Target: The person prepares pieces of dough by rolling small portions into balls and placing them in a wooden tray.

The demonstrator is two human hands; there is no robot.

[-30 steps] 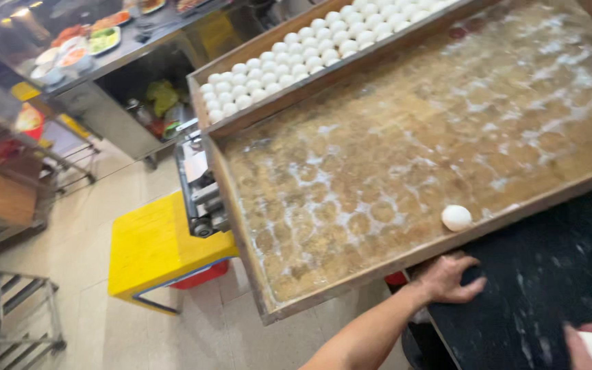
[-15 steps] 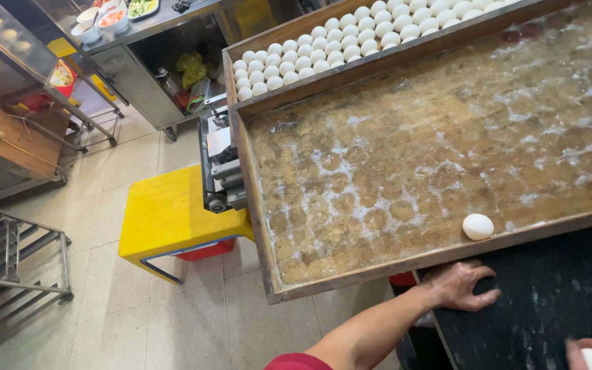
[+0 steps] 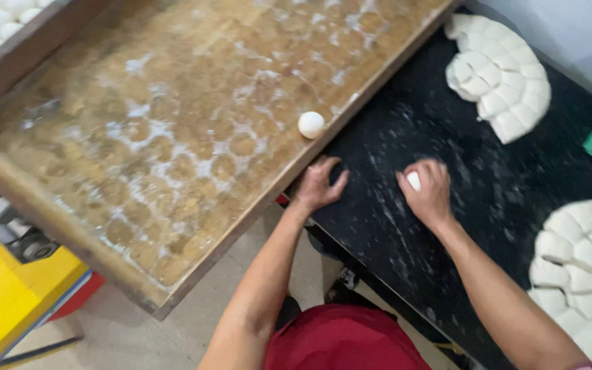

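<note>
Your right hand [image 3: 429, 192] lay on the black counter [image 3: 405, 123], fingers curled over a small white dough piece [image 3: 414, 180]; it seemed closed on it, though most of the piece was hidden under the palm. Your left hand [image 3: 318, 185], at 9 o'clock from the right one and near it, rested with loose, spread fingers against the rim of the wooden tray [image 3: 262, 199] and held nothing. One dough ball [image 3: 311, 125] sat alone in the floured tray, at 12 o'clock from your left hand, just beside the rim. Cut dough slabs lay at 2 o'clock [image 3: 501, 82] and 4 o'clock [image 3: 584, 267] from your right hand, well apart from it.
</note>
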